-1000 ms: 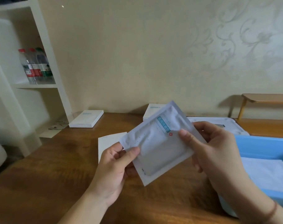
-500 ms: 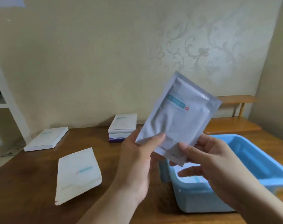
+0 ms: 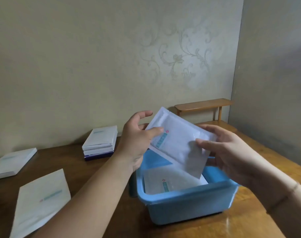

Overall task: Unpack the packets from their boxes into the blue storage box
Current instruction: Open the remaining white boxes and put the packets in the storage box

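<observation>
At the far left a flat white box (image 3: 12, 163) lies on the dark wooden counter (image 3: 98, 170), its left end cut off by the frame edge. Nearer you, a flattened white box (image 3: 40, 202) with a teal stripe runs off the bottom edge. Behind it, against the wall, sits a small stack of white boxes (image 3: 100, 142) with a dark purple one at the bottom; the print on all of them is too blurred to read.

Your left hand (image 3: 136, 141) reaches forward from the lower left, wrist bent slightly upward. Its thumb presses the front of the white packet (image 3: 179, 143) near the teal label while the fingers curl round behind the packet's top edge (only one fingertip shows above it), so you are pinching the packet's left side.

The packet hangs tilted over the blue storage box (image 3: 185, 205), its lower corner dipping below the rim; whether it touches anything inside I cannot tell. Another white packet (image 3: 170, 183) already lies flat in the box, partly hidden by the near wall and the held packet.

Your right hand (image 3: 228, 152) comes in from the lower right, thumb on the packet's front at its right side, fingers curled behind the edge, pinching it too. The forearm leaves the frame at the lower right.
</observation>
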### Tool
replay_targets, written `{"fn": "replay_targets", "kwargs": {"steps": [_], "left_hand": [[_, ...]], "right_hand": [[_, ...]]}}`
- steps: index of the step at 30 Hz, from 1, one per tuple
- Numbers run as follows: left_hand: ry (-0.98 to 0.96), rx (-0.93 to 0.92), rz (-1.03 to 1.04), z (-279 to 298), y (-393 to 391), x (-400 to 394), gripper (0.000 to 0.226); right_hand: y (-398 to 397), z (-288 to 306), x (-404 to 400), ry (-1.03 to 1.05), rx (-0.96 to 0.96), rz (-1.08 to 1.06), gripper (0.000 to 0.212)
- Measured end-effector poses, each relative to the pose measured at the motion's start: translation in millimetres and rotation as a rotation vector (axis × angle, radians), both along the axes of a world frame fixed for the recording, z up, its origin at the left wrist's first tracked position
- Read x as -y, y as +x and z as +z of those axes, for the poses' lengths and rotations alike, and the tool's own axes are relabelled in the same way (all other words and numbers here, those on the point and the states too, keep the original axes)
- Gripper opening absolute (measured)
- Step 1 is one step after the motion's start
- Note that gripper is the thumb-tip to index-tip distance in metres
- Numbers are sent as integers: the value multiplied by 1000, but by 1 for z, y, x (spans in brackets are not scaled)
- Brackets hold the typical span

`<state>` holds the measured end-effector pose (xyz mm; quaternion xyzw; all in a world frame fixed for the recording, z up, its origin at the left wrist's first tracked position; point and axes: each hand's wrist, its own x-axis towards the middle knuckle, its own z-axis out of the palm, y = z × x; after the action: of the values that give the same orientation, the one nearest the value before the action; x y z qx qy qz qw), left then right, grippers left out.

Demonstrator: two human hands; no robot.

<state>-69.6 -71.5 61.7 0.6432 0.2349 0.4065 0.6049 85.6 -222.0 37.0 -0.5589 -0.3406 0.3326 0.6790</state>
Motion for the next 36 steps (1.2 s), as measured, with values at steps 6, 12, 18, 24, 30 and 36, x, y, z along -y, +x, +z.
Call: {"fn": "replay_targets", "kwargs": {"steps": [6, 12, 18, 24, 30, 36], "left_hand": [[263, -272, 19, -7, -8, -17, 30], [662, -711, 21, -27, -16, -27, 17], [829, -907, 78, -34, -13, -23, 17], [971, -965, 133, -40, -10, -23, 13], [951, -767, 79, -34, -26, -16, 13], [1190, -560, 217, -63, -136, -30, 17]], "right_hand": [[22, -1, -13, -251, 225, 88, 26], [20, -9, -35, -475, 454, 151, 26], [17, -15, -42, -569, 706, 184, 26], [15, -19, -45, -624, 993, 196, 32], [7, -15, -39, -633, 1233, 53, 40], [-71, 5, -10, 223, 1093, -290, 3]]}}
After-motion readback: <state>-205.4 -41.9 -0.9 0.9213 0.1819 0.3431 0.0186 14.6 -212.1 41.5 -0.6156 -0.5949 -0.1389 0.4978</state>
